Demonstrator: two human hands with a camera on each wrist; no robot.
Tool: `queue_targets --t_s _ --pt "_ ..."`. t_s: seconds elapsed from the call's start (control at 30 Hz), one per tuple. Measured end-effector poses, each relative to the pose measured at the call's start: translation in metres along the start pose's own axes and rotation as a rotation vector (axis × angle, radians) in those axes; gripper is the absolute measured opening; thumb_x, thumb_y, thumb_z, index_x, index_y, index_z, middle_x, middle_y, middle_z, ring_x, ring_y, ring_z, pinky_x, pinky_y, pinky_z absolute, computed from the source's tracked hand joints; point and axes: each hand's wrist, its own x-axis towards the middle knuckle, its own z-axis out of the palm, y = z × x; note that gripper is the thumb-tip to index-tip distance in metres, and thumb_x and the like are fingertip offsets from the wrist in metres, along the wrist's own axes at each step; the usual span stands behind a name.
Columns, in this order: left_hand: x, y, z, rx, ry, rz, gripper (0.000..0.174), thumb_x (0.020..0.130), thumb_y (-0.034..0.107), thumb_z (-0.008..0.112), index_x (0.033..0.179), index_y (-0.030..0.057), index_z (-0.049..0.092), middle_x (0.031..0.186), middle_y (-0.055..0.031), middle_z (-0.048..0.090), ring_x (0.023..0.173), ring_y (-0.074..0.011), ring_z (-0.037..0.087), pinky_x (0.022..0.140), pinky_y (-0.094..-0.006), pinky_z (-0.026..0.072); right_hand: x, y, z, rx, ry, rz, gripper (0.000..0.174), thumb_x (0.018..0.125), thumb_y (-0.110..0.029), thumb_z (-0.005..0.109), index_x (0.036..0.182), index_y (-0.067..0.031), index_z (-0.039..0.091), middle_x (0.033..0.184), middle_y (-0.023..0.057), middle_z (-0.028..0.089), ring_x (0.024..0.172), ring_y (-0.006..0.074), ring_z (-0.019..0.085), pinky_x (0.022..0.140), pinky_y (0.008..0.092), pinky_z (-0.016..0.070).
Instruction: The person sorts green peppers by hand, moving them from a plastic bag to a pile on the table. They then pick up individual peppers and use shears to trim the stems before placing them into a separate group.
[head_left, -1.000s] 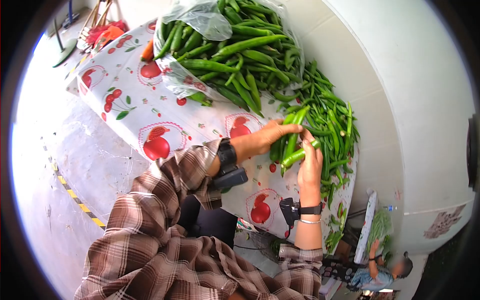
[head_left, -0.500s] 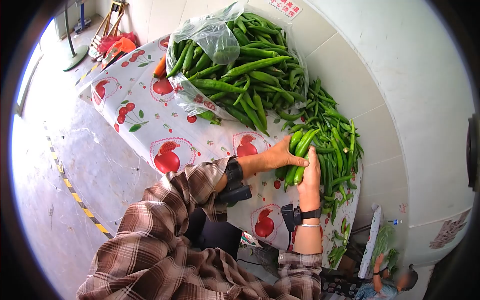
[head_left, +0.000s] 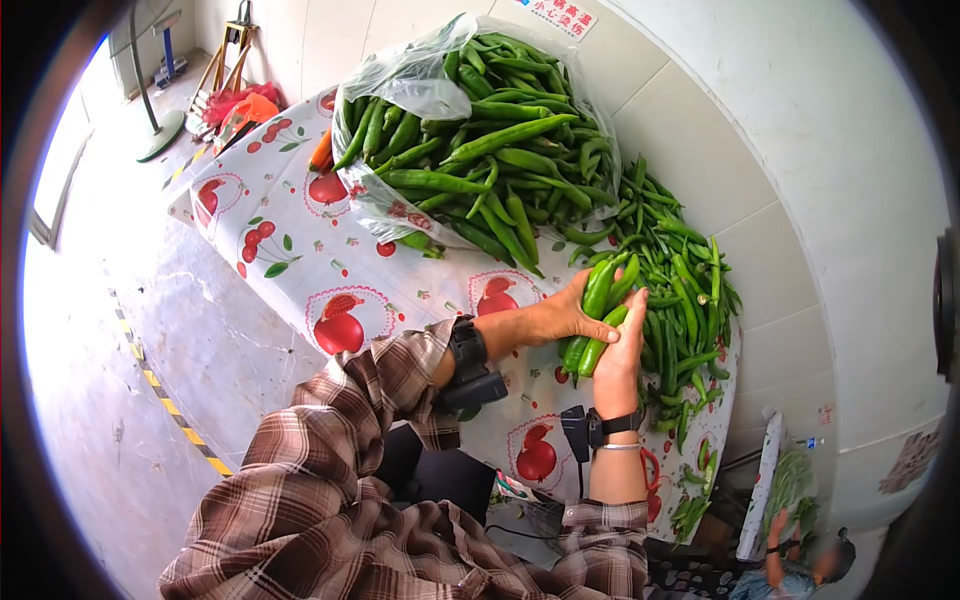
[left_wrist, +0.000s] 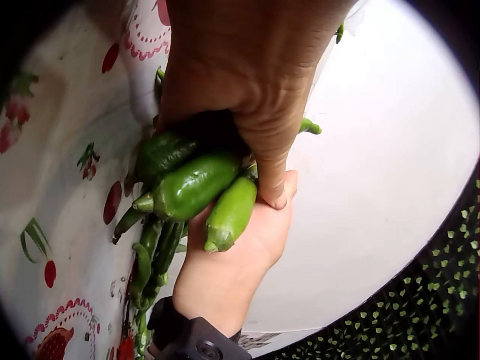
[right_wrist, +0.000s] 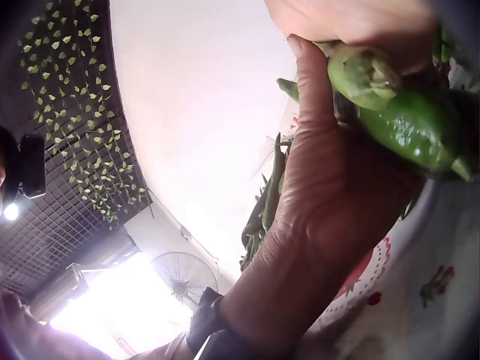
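Note:
Both hands hold one small bunch of long green chili peppers (head_left: 597, 300) low over the tablecloth, beside a loose pile. My left hand (head_left: 557, 312) grips the bunch from the left, its thumb across the front peppers. My right hand (head_left: 620, 352) wraps the other side, and its thumb lies along the bunch. In the left wrist view, the thick ends of several chili peppers (left_wrist: 196, 184) stick out between the two hands. The right wrist view has a paler chili pepper (right_wrist: 364, 77) over a darker one, right at my right thumb. Most fingers are hidden behind the bunch.
A large clear plastic bag (head_left: 375, 205) full of green chili peppers lies open at the back. The loose pile of peppers (head_left: 690, 300) runs along the wall side. A fruit-printed tablecloth (head_left: 420, 275) covers the table. Another person (head_left: 790, 565) is at lower right.
A second ago one pepper lay slanted in my right hand, apart from the bunch in my left. Now the hands have closed together around a single bunch. The head view has also shifted slightly.

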Motion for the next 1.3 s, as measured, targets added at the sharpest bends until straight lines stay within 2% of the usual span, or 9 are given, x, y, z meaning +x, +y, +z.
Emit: queue_targets --t_s 0.2,0.37,0.6,0.77,0.8,0.97,1.1,1.2,1.3 --pt "0.0 0.006 -0.002 0.18 -0.032 -0.01 0.106 0.055 0.022 0.087 0.136 0.0034 0.021 0.128 -0.0121 0.041 0.122 -0.0235 0.037 0.104 -0.0336 0.0283 -0.008 -0.005 0.002 -0.061 -0.072 -0.098 0.059 0.093 -0.049 0.038 0.128 -0.0019 0.041 0.123 0.0081 0.047 0.111 0.0182 0.047 0.096 0.0314 0.0367" --pt "-0.002 0.009 0.0 0.109 0.02 -0.085 0.088 0.061 0.01 0.078 0.133 0.0055 0.028 0.117 -0.0086 0.048 0.11 -0.0196 0.045 0.097 -0.0308 0.0351 0.002 0.005 -0.002 0.016 -0.029 -0.073 0.059 0.093 -0.048 0.037 0.128 -0.0014 0.04 0.122 0.0078 0.047 0.112 0.0185 0.046 0.097 0.0318 0.0354" --pt "0.002 0.001 -0.005 0.213 0.133 -0.054 0.08 0.06 0.009 0.076 0.128 0.0041 0.035 0.109 -0.0075 0.051 0.106 -0.0177 0.047 0.093 -0.0305 0.0376 0.007 0.011 -0.005 0.123 -0.109 -0.072 0.061 0.093 -0.051 0.037 0.128 -0.0013 0.04 0.123 0.009 0.046 0.117 0.0199 0.041 0.101 0.0335 0.0307" --pt "-0.009 0.036 0.004 0.248 0.188 -0.02 0.074 0.059 0.008 0.075 0.124 0.0025 0.04 0.099 -0.0053 0.053 0.094 -0.016 0.052 0.085 -0.0286 0.042 0.009 0.015 -0.029 0.1 -0.091 -0.023 0.058 0.09 -0.055 0.039 0.118 -0.0052 0.05 0.116 0.0032 0.052 0.108 0.0146 0.045 0.091 0.0299 0.0348" --pt "-0.011 0.046 0.003 0.32 0.182 -0.004 0.074 0.059 0.008 0.075 0.124 0.003 0.039 0.098 -0.0051 0.053 0.092 -0.0148 0.052 0.083 -0.0276 0.0427 0.01 0.016 -0.032 0.13 -0.066 -0.028 0.056 0.088 -0.056 0.042 0.112 -0.0058 0.054 0.111 0.0014 0.054 0.104 0.0128 0.047 0.087 0.0298 0.0359" --pt "0.0 0.117 -0.021 0.801 0.108 0.213 0.076 0.059 0.009 0.076 0.125 0.0025 0.038 0.103 -0.0079 0.055 0.097 -0.016 0.052 0.087 -0.0283 0.0422 0.012 0.016 -0.042 0.173 -0.029 -0.005 0.053 0.089 -0.055 0.042 0.107 -0.0063 0.055 0.108 0.0028 0.056 0.102 0.0148 0.048 0.087 0.0325 0.0377" --pt "0.024 0.181 -0.047 1.237 0.162 0.376 0.073 0.064 0.007 0.071 0.127 0.0025 0.035 0.103 -0.0111 0.059 0.093 -0.0184 0.058 0.083 -0.0312 0.047 0.011 0.017 -0.045 0.173 -0.047 -0.013 0.052 0.089 -0.053 0.042 0.107 -0.0061 0.055 0.107 0.0037 0.056 0.102 0.0153 0.049 0.087 0.0326 0.0379" --pt "0.041 0.218 -0.057 1.551 0.239 0.491 0.071 0.066 0.009 0.069 0.128 0.0083 0.034 0.101 -0.0167 0.06 0.091 -0.0252 0.062 0.079 -0.0341 0.0484 0.01 0.019 -0.045 0.172 -0.048 -0.013 0.048 0.09 -0.05 0.042 0.104 -0.006 0.056 0.106 0.0043 0.057 0.1 0.0152 0.05 0.086 0.0322 0.0385" --pt "0.064 0.231 -0.088 1.838 0.211 0.556 0.067 0.067 0.015 0.068 0.127 0.0081 0.038 0.105 -0.0175 0.06 0.097 -0.0302 0.059 0.086 -0.0359 0.0452 0.01 0.02 -0.046 0.168 -0.019 0.001 0.044 0.092 -0.046 0.042 0.101 -0.0055 0.056 0.103 0.0047 0.058 0.097 0.0152 0.051 0.083 0.032 0.0399"
